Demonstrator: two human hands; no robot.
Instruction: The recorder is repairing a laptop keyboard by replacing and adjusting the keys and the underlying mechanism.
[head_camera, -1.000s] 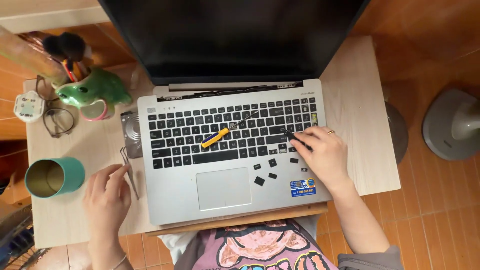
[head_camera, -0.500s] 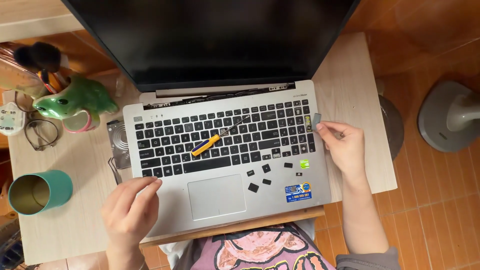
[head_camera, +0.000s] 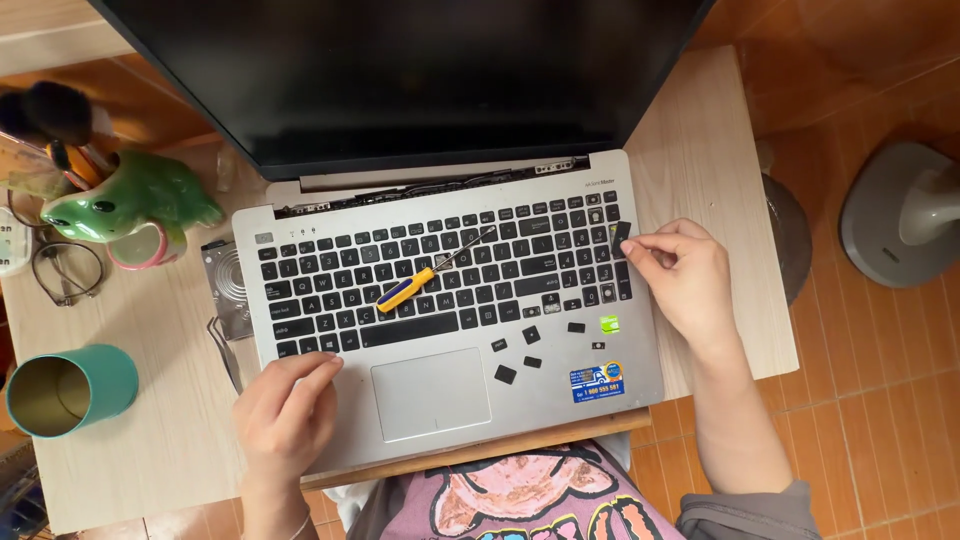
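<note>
A small black keycap (head_camera: 621, 236), light, thin and likely brittle, is being pinched by its edges in the right hand's (head_camera: 685, 280) fingers at the laptop (head_camera: 560, 395) keyboard's right end; the left hand (head_camera: 285, 415), fingers loosely curled and empty, is resting on the palm rest, a screwdriver (head_camera: 405, 291) lying across the keys.

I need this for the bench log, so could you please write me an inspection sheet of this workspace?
Surface: light wooden table, laptop open on it, screen dark.
Job's things: yellow-handled screwdriver lying on the keyboard; loose keycaps on the palm rest; one keycap pinched at the keyboard's right edge.
Clutter: green frog mug, teal cup, glasses, hard drive.
Grippers: right hand fingers hold the keycap; left hand rests on the laptop's front left corner.
Cables: nothing seen.
Surroundings: tiled floor, grey fan base.
</note>
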